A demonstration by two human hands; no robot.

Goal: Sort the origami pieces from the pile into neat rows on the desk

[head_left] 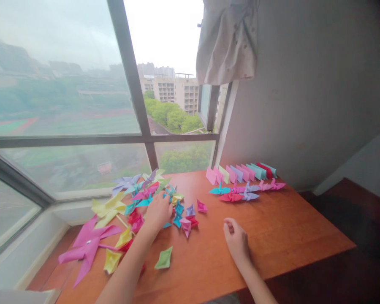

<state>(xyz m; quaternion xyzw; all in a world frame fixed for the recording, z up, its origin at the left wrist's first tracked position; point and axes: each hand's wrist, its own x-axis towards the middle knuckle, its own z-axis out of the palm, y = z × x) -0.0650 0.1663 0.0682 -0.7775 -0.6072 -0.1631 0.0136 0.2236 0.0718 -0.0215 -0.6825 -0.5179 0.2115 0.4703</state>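
My left hand [158, 211] reaches into a pile of small coloured origami pieces [180, 211] on the wooden table [272, 236]. Its fingers curl down over the pile, and what they hold, if anything, is hidden. My right hand [236, 238] rests on bare table to the right, fingers loosely curled with nothing in them. A green paper boat [164, 258] lies just in front of my left forearm. A large pink paper pinwheel [88, 245] and a yellow pinwheel [109, 207] lie at the table's left.
A row of folded paper cranes [247, 192] lies at the back right, with a fanned row of coloured folded papers [240, 172] behind it by the grey wall. A big window spans the left. A cloth [228, 42] hangs above.
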